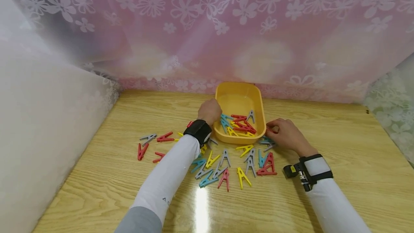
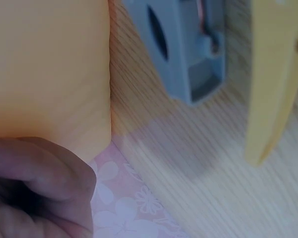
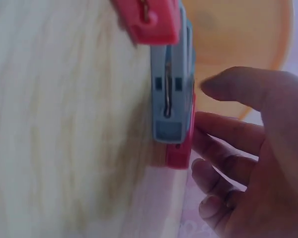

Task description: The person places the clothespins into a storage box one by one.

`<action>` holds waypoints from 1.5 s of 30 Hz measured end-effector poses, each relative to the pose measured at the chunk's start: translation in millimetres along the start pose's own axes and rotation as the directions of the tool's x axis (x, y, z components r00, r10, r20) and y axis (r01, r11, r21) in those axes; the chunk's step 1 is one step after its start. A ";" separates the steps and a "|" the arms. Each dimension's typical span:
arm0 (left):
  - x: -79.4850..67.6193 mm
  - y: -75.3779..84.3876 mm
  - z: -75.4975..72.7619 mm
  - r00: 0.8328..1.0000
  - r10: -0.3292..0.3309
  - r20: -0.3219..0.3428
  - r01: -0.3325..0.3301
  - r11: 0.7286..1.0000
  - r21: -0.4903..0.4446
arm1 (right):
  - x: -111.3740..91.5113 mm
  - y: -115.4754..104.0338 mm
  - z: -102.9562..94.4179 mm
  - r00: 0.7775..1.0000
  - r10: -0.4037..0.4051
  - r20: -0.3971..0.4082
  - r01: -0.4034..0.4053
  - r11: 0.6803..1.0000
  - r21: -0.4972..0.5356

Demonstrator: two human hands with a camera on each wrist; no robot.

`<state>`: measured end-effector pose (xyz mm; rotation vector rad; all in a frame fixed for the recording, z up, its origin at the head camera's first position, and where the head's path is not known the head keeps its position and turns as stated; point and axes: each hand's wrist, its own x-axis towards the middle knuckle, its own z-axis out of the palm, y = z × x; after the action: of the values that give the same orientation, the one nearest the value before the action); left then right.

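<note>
My left hand (image 1: 210, 111) grips the left rim of a yellow plastic basin (image 1: 240, 140); its curled fingers (image 2: 49, 171) lie against the outer wall in the left wrist view, though the fingertips are hidden. On the basin's right side, my right hand (image 1: 288, 134) reaches low with thumb and fingers bent and apart. Its fingertips are by a red clothespin (image 3: 179, 156), beside a grey clothespin (image 3: 170, 99) in the right wrist view. Whether they touch it, I cannot tell. Inside the basin lie several red, blue, yellow and grey clothespins, among them a red one (image 1: 244, 128).
Several loose clothespins lie in front of the basin on the wooden table (image 1: 113, 190), including a yellow clothespin (image 1: 243, 178). To the left are a few more, such as a red clothespin (image 1: 142, 151). A pink flowered curtain (image 1: 200, 46) hangs behind the basin.
</note>
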<state>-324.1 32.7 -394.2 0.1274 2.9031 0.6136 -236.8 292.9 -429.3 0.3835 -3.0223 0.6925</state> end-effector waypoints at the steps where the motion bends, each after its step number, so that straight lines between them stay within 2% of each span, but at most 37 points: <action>1: 0.1 0.1 0.1 1.000 0.003 -0.003 -0.003 1.000 0.000 | -0.7 0.6 -1.0 1.000 -0.007 0.004 0.007 1.000 -0.001; 6: 1.4 0.0 -0.4 1.000 0.000 -0.019 0.000 1.000 0.004 | -3.4 0.5 -6.9 0.999 -0.037 0.035 0.037 0.999 0.008; 12: 1.9 -0.4 0.2 1.000 -0.012 -0.009 0.012 1.000 -0.001 | -0.5 -3.0 -6.8 0.996 -0.076 0.047 0.077 0.997 -0.011; 18: -0.3 0.0 3.5 1.000 0.001 0.005 -0.001 1.000 -0.004 | 2.0 -6.4 -1.8 0.997 -0.076 0.023 0.077 0.996 -0.055; 21: -1.7 0.9 4.1 1.000 0.007 0.008 -0.007 1.000 -0.005 | 1.1 -6.6 -0.2 0.999 -0.051 0.012 0.052 0.996 -0.071; 25: -1.8 1.3 2.9 1.000 0.008 -0.001 -0.008 1.000 -0.004 | 0.5 -5.9 -2.8 0.999 -0.034 -0.034 0.031 0.995 -0.098; 29: -0.1 0.1 1.7 1.000 0.007 -0.013 -0.007 1.000 0.001 | 2.0 -12.2 -12.2 0.990 -0.037 -0.136 0.020 0.992 -0.123; 34: 0.1 -0.6 1.4 1.000 0.005 -0.014 -0.005 1.000 0.000 | 5.3 -31.6 -25.0 0.957 -0.057 -0.283 0.027 0.994 -0.109; 38: -0.4 0.3 1.1 1.000 0.009 -0.006 -0.010 1.000 -0.006 | 7.5 -47.2 -35.4 0.933 -0.050 -0.355 0.006 0.992 -0.124; 42: -0.6 0.8 0.5 1.000 0.007 -0.001 -0.007 1.000 -0.004 | 11.4 -61.2 -39.0 0.938 -0.038 -0.346 -0.008 0.991 -0.133; 45: -1.0 0.9 -0.4 1.000 0.002 -0.001 -0.002 1.000 0.000 | 16.9 -73.8 -34.0 0.957 -0.067 -0.282 0.026 0.989 -0.147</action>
<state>-323.1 33.2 -393.3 0.1305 2.9040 0.6139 -236.7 239.3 -365.9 0.3176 -2.7564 0.4781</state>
